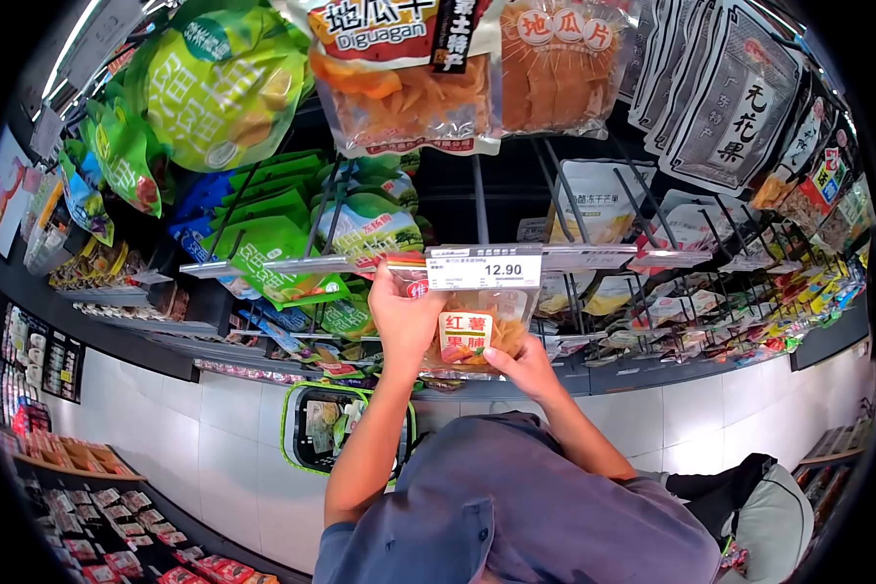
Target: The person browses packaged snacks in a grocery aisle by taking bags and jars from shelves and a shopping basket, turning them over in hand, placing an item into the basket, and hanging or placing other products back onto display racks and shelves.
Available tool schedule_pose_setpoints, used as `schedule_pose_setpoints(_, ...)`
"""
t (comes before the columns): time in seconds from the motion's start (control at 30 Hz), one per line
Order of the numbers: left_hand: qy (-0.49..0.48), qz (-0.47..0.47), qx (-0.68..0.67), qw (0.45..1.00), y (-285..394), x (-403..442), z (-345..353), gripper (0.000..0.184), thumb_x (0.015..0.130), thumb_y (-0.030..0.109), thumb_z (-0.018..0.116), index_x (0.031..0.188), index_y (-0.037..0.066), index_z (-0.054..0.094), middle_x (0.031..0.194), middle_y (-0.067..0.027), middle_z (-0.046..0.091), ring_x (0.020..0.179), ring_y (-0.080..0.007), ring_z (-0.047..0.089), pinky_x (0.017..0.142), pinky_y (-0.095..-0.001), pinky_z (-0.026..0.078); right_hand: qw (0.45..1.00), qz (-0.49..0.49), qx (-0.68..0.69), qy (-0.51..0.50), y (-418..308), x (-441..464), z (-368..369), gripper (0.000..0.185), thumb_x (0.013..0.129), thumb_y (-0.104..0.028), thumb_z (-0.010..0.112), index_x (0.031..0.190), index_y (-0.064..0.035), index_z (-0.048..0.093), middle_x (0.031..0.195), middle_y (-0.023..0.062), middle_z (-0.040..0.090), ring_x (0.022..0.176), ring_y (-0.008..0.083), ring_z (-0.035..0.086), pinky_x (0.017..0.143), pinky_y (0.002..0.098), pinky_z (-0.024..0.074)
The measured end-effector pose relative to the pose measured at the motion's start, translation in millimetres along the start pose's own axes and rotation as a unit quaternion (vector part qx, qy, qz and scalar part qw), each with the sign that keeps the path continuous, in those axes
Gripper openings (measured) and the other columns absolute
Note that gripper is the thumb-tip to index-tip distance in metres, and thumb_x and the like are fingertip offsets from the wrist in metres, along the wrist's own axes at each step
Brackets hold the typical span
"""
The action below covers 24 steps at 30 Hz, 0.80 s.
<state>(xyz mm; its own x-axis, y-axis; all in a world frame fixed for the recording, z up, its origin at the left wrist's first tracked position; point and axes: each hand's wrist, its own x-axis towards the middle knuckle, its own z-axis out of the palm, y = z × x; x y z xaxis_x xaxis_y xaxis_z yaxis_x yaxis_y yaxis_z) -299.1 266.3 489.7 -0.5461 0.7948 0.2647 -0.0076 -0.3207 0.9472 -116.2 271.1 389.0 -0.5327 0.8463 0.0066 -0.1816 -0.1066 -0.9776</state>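
Both my hands are on a clear snack bag [511,310] with a red and white label, just below a shelf rail. My left hand [406,310] grips its upper left edge, fingers closed and partly hidden behind the bag. Near the lower right of the label, my right hand [526,368] pinches the bag, its thumb on the front. A price tag [484,273] reading 12.90 covers the bag's top. Green snack bags [273,255] hang to the left of my left hand.
Large snack bags [414,92] hang above on hooks, with grey bags [740,112] at upper right. A green-rimmed basket [289,428] stands on the tiled floor [226,414]. Shelves [78,465] line the lower left. A pale bag [777,521] lies at lower right.
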Motion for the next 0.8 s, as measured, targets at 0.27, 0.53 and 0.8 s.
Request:
schedule_pose_setpoints(0.27, 0.011, 0.088, 0.067, 0.994, -3.8, 2.2, 18.3, 0.031, 0.072, -0.007, 0.072, 0.094, 0.002, 0.052, 0.088, -0.0043, 0.064, 0.081, -0.0115, 0.062, 0.074, -0.0271, 0.050, 0.998, -0.015, -0.065, 0.002, -9.7, 12.5, -23.1, 0.037, 0.083, -0.024, 0.076, 0.107, 0.0011, 0.062, 0.091, 0.0010, 0.065, 0.078, 0.0055, 0.056, 0.069, 0.0223, 0.0468)
schedule_pose_setpoints(0.53, -0.011, 0.091, 0.017, 0.996, 17.7, 5.5, 34.5, 0.021, 0.079, -0.004, 0.068, 0.093, 0.003, 0.054, 0.087, -0.0017, 0.063, 0.079, -0.0065, 0.057, 0.072, -0.0230, 0.047, 0.997, -0.035, -0.071, -0.001, -19.4, 23.4, -32.1, 0.034, 0.080, -0.023, 0.079, 0.100, 0.0000, 0.063, 0.082, -0.0018, 0.062, 0.071, 0.0043, 0.052, 0.063, 0.0209, 0.0437)
schedule_pose_setpoints(0.8, -0.011, 0.049, 0.010, 0.999, 1.8, 6.8, 24.2, 0.026, 0.077, -0.005, 0.070, 0.095, 0.001, 0.053, 0.090, -0.0051, 0.067, 0.080, -0.0089, 0.062, 0.073, -0.0249, 0.050, 0.998, -0.040, -0.057, -0.004, -16.0, 25.1, -34.1, 0.034, 0.080, -0.023, 0.079, 0.100, -0.0002, 0.064, 0.082, -0.0025, 0.062, 0.070, 0.0038, 0.052, 0.063, 0.0210, 0.0436)
